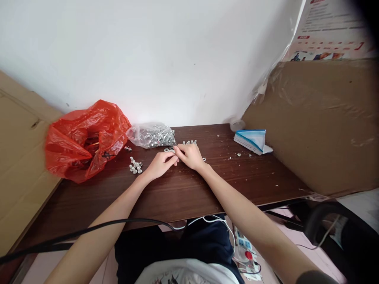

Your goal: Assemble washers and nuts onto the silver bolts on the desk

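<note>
Your left hand (161, 163) and right hand (189, 155) meet at the fingertips; any grip cannot be determined. Steady both over the dark-brown, wood-grained worktop (177, 193), beside the small, pale, flat rings (166, 150).

Left forearm (118, 205) and right forearm (237, 193) extend forward, converging, left hand (160, 163) and right hand (190, 156) meeting at the fingertips (175, 159).

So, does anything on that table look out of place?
Yes: pale scraps lie loose on the table, near the blue-and-white packet on the right. They look like stray litter, unlike the grouped white pieces on the left.
</note>
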Motion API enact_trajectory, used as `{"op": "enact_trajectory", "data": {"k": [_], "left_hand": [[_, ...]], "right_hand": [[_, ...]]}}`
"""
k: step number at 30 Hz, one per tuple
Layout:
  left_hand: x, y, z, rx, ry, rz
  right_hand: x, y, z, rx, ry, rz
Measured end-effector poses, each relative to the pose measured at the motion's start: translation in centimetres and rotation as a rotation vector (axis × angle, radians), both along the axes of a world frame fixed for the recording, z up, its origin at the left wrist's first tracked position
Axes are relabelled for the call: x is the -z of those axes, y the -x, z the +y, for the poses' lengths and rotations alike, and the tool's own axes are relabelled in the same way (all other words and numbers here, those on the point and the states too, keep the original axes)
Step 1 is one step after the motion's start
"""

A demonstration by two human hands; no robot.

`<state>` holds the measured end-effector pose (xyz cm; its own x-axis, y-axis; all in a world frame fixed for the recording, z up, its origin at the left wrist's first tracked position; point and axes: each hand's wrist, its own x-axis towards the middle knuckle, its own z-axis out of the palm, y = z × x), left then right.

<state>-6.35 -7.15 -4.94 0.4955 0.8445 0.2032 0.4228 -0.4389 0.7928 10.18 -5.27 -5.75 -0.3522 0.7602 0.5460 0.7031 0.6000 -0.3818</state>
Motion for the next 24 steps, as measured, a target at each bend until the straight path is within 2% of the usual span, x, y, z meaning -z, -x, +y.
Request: {"op": "enact_trajectory", "data": {"k": [7, 24], "left_hand": [[0.05, -0.10, -0.04, -0.023, -0.027, 0.040], [-0.13, -0.15, 0.05, -0.025, -0.070, 0.106]], "right_hand": [[0.27, -0.10, 0.24, -0.025, 0.000, 0.068], [-0.05, -0.16, 0.31, -0.068, 0.052, 0.053]]}}
